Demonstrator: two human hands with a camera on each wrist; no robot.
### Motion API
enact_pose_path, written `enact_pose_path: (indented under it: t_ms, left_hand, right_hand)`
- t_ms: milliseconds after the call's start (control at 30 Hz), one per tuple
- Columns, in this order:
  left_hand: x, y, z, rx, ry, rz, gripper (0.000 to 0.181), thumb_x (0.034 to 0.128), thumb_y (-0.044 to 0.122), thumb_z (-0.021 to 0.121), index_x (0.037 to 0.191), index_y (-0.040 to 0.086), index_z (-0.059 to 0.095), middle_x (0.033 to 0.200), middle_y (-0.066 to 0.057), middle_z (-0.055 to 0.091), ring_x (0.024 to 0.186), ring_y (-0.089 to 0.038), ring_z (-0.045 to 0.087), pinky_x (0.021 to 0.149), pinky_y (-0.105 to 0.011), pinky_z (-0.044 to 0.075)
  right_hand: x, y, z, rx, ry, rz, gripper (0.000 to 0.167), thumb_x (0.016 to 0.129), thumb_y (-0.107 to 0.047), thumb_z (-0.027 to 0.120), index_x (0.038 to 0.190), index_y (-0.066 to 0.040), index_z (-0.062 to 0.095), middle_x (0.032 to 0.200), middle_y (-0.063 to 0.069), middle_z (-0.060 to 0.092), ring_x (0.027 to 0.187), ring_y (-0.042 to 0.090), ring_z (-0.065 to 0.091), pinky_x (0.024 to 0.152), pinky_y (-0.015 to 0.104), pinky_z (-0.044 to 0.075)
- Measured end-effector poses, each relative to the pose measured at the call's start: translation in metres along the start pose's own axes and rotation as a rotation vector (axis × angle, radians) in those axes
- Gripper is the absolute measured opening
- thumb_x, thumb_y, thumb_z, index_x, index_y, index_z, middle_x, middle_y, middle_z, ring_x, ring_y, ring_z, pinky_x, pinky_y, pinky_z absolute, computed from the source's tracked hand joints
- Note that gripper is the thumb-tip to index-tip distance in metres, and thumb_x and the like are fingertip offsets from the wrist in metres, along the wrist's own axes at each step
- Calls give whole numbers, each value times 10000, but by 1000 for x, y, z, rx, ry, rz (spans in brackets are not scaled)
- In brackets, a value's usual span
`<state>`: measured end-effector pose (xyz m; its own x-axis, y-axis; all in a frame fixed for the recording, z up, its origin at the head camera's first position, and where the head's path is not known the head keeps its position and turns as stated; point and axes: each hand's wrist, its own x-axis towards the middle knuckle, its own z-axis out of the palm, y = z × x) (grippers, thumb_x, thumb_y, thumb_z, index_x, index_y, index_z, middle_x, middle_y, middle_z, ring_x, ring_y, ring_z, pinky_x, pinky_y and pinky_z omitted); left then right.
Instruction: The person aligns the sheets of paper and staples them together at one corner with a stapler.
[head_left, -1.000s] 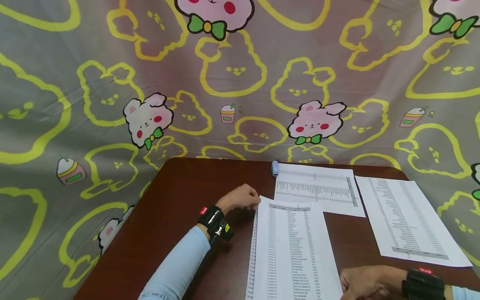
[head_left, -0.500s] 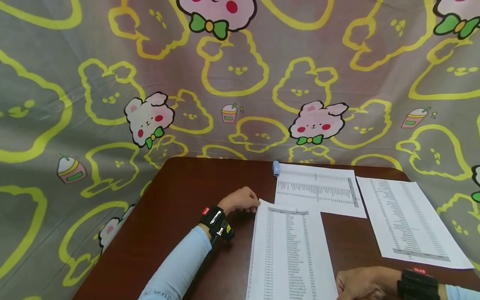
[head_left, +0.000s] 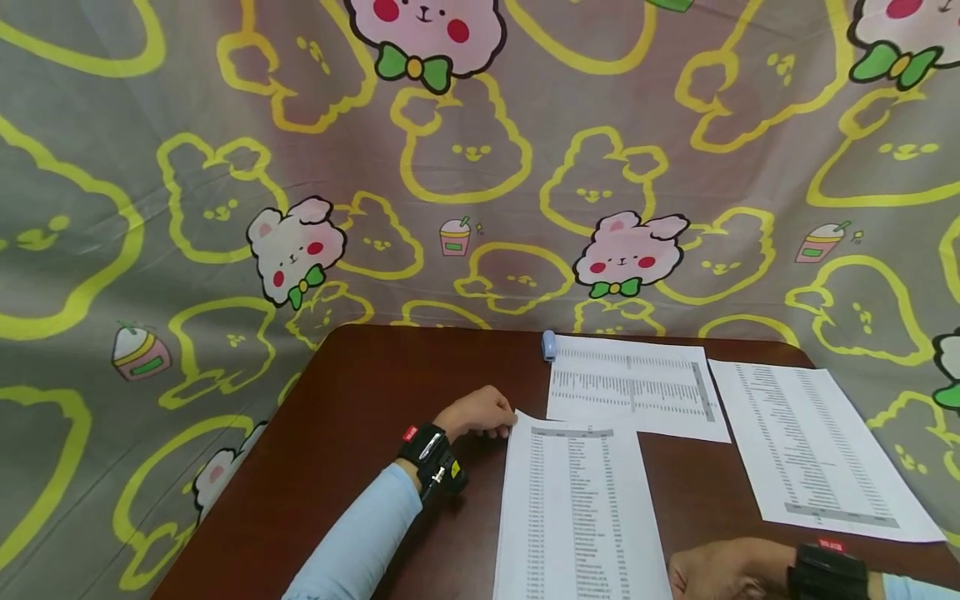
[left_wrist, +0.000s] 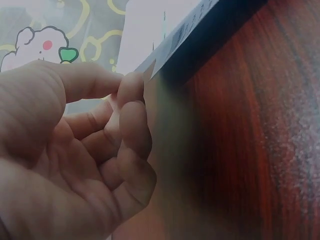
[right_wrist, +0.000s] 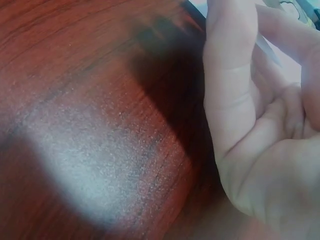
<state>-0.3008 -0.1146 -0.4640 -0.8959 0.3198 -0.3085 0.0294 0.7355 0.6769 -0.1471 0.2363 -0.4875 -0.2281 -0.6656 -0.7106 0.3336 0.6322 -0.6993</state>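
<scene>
Printed paper sheets (head_left: 577,508) lie front centre in the head view, their lower end cut off by the frame. My left hand (head_left: 477,412) pinches their far left corner between thumb and fingertips. In the left wrist view, that hand (left_wrist: 95,145) has its other fingers curled, and the paper edge (left_wrist: 172,42) stands slightly off the table. At the near right edge of the sheets, my right hand (head_left: 723,568) grips the paper with bent fingers. The right wrist view shows this hand (right_wrist: 235,100) with a bit of white paper (right_wrist: 282,57) behind its fingers.
Another printed sheet (head_left: 637,379) lies behind, partly under the held ones, with a small light-blue stapler-like object (head_left: 549,346) at its far left corner. A further sheet (head_left: 817,450) lies to the right on the dark brown table (head_left: 390,375). A patterned curtain (head_left: 480,167) hangs behind.
The lower sheet's strip that showed along the left edge has gone from sight as the sheets lined up. My right hand has shifted slightly left with the paper's right edge; the left keeps its pinch.
</scene>
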Motion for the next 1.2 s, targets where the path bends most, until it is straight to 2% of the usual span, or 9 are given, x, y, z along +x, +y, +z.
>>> enact_pose_path:
  t_ms: [333, 500, 567, 633, 700, 833, 900, 1033, 1200]
  left_hand:
    - [-1, -3, 3, 9, -2, -30, 228, 917, 225, 643, 768, 71, 721, 679, -51, 669, 564, -168, 546, 504, -283, 367]
    - [-4, -6, -4, 6, 21, -38, 241, 937, 278, 633, 822, 87, 726, 732, -52, 688, 640, -199, 607, 554, -302, 422]
    - [-5, -7, -8, 0, 34, -34, 255, 952, 293, 616, 840, 90, 723, 750, -52, 689, 665, -209, 622, 569, -309, 439]
    - [-5, -9, -10, -14, 39, -34, 267, 964, 300, 601, 852, 89, 720, 766, -58, 688, 683, -219, 629, 586, -318, 454]
    - [-5, -10, -12, -25, 45, -36, 271, 972, 303, 591, 859, 90, 717, 775, -61, 687, 688, -223, 633, 597, -326, 469]
    - [-6, -12, -14, -55, 76, -36, 265, 978, 294, 578, 866, 90, 706, 772, -59, 683, 672, -225, 632, 596, -331, 480]
    - [-5, -12, -14, -72, 98, -29, 264, 982, 292, 570, 884, 83, 699, 769, -49, 683, 665, -216, 634, 597, -326, 485]
    - [-4, -10, -18, -126, 155, -4, 294, 995, 302, 542, 957, 52, 692, 785, -45, 686, 677, -199, 637, 614, -325, 493]
    - [-5, -8, -26, -171, 218, 21, 349, 1011, 340, 508, 1041, 37, 679, 837, -64, 686, 741, -189, 636, 631, -301, 486]
  right_hand:
    - [-3, -6, -5, -37, -96, 117, 561, 876, -211, 714, 949, 306, 509, 573, -113, 589, 456, -36, 460, 414, 118, 341]
    - [-5, -6, -16, -22, -194, 144, 302, 906, -249, 683, 699, -36, 627, 559, -138, 582, 450, -56, 485, 416, 105, 356]
    - [-6, -6, -22, -30, -212, 134, 299, 923, -263, 667, 739, -27, 661, 586, -128, 618, 480, -51, 548, 441, 108, 409]
    - [-7, -9, -29, -27, -217, 107, 410, 938, -276, 650, 848, 124, 648, 639, -93, 664, 525, -24, 613, 477, 134, 469]
    - [-8, -12, -35, -40, -209, 36, 503, 966, -269, 610, 965, 232, 573, 677, 146, 691, 546, 8, 644, 496, 164, 500]
    - [-13, -24, -48, -97, -160, -127, 481, 1010, -229, 532, 998, 251, 524, 829, 514, 477, 542, 32, 644, 495, 184, 511]
    - [-17, -29, -56, -122, -113, -203, 430, 1019, -204, 513, 961, 221, 552, 816, 512, 466, 545, 38, 640, 498, 180, 508]
    - [-28, -40, -71, -150, 9, -334, 388, 1026, -172, 491, 963, 204, 562, 737, 300, 604, 583, 73, 640, 510, 184, 509]
    - [-40, -51, -86, -200, 147, -386, 379, 1033, -183, 482, 1029, 189, 553, 804, 196, 667, 636, 127, 647, 535, 209, 519]
